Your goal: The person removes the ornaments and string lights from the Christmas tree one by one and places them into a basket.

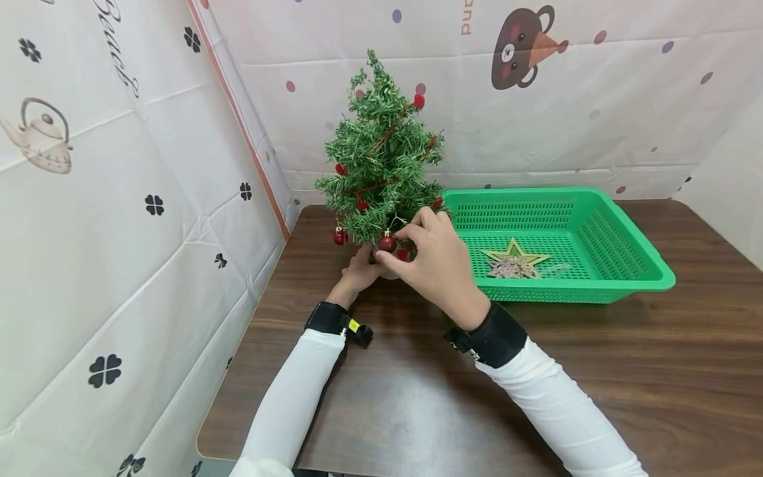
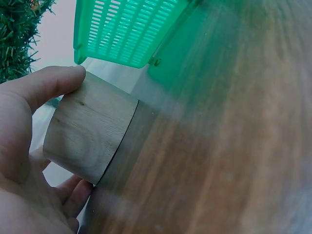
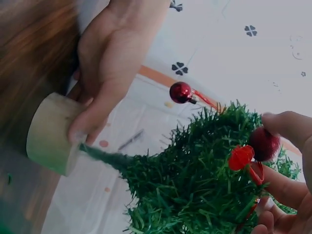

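A small green Christmas tree (image 1: pixel 384 149) stands upright on a round wooden base (image 2: pixel 92 126). My left hand (image 1: pixel 360 270) holds that base low down, with the thumb over its top edge and the fingers curled round its far side. Between thumb and fingertips, my right hand (image 1: pixel 438 262) pinches a dark red ball ornament (image 1: pixel 387 243) with a gold cap and loop, right against the lower front branches. The right wrist view shows the held ball beside a red flower-like piece (image 3: pixel 241 157). Another red ball (image 1: pixel 340 236) hangs at the lower left of the tree.
A green plastic basket (image 1: pixel 644 278) sits on the table (image 1: pixel 387 404) right of the tree. Inside it lie a gold-green star (image 1: pixel 514 248), a pinkish glittery ornament (image 1: pixel 511 267) and something clear. Patterned white sheets (image 1: pixel 179 265) close off the left and back.
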Demonstrator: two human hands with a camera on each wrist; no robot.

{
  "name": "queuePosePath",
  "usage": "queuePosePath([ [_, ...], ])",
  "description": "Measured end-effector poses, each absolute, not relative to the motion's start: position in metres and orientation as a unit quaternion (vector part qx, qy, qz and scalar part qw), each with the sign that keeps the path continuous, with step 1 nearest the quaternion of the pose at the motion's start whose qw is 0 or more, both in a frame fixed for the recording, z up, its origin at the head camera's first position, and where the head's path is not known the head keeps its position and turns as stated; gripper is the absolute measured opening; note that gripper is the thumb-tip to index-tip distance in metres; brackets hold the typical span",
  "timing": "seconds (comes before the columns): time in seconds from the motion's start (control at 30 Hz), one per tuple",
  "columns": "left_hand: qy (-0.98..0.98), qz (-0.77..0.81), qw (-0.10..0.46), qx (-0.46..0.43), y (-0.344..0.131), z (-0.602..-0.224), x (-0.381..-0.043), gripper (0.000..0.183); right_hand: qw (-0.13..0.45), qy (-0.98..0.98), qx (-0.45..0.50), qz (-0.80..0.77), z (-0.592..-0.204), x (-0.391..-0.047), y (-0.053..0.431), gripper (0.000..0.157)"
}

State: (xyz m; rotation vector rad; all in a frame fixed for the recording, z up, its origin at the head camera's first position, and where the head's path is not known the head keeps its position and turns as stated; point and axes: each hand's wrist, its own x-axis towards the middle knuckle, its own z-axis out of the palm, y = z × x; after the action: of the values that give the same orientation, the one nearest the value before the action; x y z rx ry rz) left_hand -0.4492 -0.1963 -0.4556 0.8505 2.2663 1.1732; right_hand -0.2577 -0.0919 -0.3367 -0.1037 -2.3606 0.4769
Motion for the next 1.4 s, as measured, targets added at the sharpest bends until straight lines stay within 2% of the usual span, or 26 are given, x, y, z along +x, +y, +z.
queuePosePath([
  [0.23,0.818,0.434,0.225,0.303,-0.194,-0.455,-0.448,0.088,0.396,-0.898,-0.037,0.188,-0.334,-0.256,-0.089,0.034],
  [0.47,0.817,0.438,0.222,0.303,-0.195,-0.456,-0.448,0.087,0.401,-0.894,-0.025,0.197,-0.332,-0.255,-0.088,0.032],
  [0.83,0.808,0.450,0.228,0.306,-0.196,-0.458,-0.447,0.095,0.447,-0.862,-0.015,0.238,-0.315,-0.243,-0.078,0.029],
  [0.97,0.802,0.456,0.222,0.316,-0.196,-0.457,-0.449,0.092,0.456,-0.853,-0.024,0.251,-0.309,-0.239,-0.072,0.029],
  [1.27,0.798,0.460,0.225,0.319,-0.198,-0.458,-0.449,0.090,0.457,-0.854,-0.042,0.244,-0.305,-0.234,-0.060,0.028],
  [1.4,0.798,0.456,0.236,0.316,-0.199,-0.459,-0.449,0.094,0.417,-0.877,-0.076,0.228,-0.303,-0.231,-0.041,0.028],
])
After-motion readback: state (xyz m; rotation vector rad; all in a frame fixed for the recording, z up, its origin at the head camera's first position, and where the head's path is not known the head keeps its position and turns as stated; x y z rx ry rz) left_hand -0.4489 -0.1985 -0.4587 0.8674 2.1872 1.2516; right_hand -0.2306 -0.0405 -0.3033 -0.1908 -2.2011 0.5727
